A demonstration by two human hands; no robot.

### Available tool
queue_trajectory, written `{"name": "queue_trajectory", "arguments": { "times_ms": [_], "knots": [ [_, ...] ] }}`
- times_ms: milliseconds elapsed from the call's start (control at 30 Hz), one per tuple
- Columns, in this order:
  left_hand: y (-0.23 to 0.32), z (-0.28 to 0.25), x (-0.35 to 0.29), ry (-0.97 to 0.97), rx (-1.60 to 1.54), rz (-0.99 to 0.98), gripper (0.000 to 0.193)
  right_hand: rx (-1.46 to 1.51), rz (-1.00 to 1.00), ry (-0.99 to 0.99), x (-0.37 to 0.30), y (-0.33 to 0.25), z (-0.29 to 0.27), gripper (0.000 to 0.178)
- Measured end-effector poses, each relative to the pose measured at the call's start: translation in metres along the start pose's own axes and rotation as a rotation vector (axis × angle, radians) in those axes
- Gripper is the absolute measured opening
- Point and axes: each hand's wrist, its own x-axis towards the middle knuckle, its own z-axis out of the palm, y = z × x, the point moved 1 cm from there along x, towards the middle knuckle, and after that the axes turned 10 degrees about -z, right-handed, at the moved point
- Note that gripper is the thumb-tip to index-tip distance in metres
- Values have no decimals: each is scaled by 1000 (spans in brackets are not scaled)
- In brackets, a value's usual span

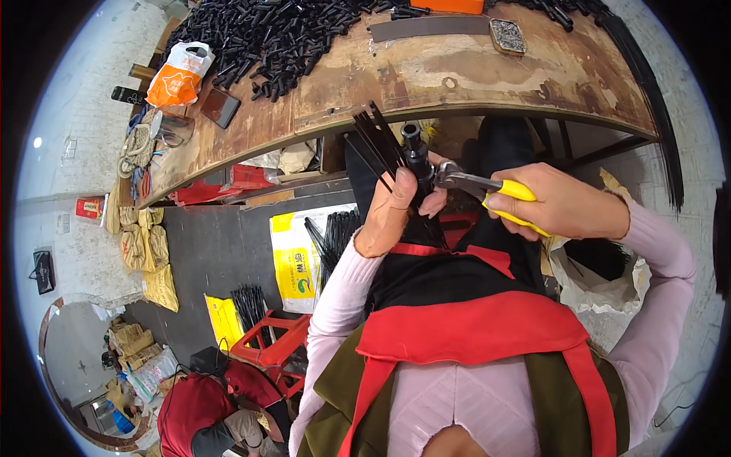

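My left hand [390, 207] is closed around a bundle of thin black rods joined to a dark tubular fitting, which looks like a folded black umbrella frame [417, 156]. Several rods fan out upward past my thumb. In my right hand [560, 202] is a pair of pliers [499, 189] with yellow grips and a metal head. The plier jaws meet the side of the fitting, close to my left fingertips. What exactly the jaws bite on is too small to tell. Both hands are above my lap, just in front of the table edge.
On the wooden table [365, 99] are a heap of black tubular parts [282, 34], a flat grey strip [430, 29], a tin of small metal pieces [508, 36], a phone [220, 108] and an orange-white bag [173, 85]. A red stool [278, 339] and another person [202, 411] are at lower left.
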Motion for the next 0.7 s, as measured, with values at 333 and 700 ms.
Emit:
{"name": "queue_trajectory", "arguments": {
  "times_ms": [333,700],
  "knots": [
    [0,1,14,-93,-4,-46,70,-195,70,61,-20,-26,-19,27],
    [2,-19,20,-13,51,-29,68,-464,-187,151,16,-15,-28,22]
  ]
}}
